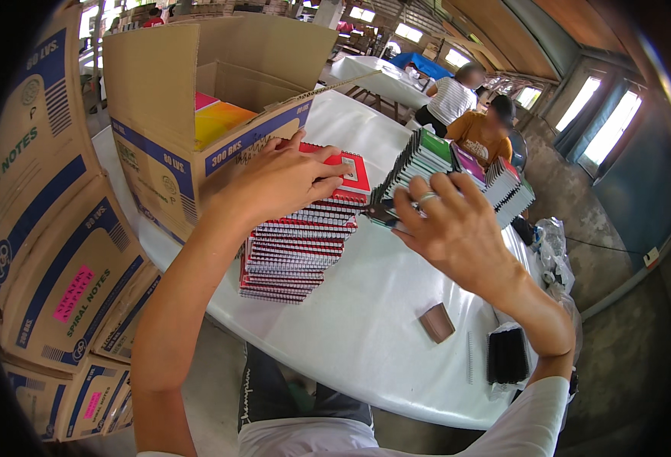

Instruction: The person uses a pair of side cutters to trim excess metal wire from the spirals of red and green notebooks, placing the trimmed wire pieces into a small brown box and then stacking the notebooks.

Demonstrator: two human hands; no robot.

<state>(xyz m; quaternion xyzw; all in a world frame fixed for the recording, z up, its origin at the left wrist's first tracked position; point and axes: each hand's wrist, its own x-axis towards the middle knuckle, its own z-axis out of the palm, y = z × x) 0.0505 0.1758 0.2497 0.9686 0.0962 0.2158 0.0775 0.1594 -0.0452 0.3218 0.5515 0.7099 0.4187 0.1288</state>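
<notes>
A tall, leaning stack of red spiral notebooks (297,255) stands on the white table in front of me. My left hand (293,171) lies on the red cover of the top notebook (357,177) with its fingers spread. Closed around a dark pair of pliers (381,212), my right hand (453,228) is just right of the stack. The pliers' tip is by the near right corner of the upper notebooks, at the spiral binding. Whether the jaws grip the wire is too small to tell.
An open carton (156,164) holding yellow and pink notebooks stands left of the stack. More notebook stacks (427,156) are behind my right hand. A brown block (437,323), a loose coil (470,356) and black coils (508,355) lie nearer. Cartons (76,297) are piled left; two people sit beyond.
</notes>
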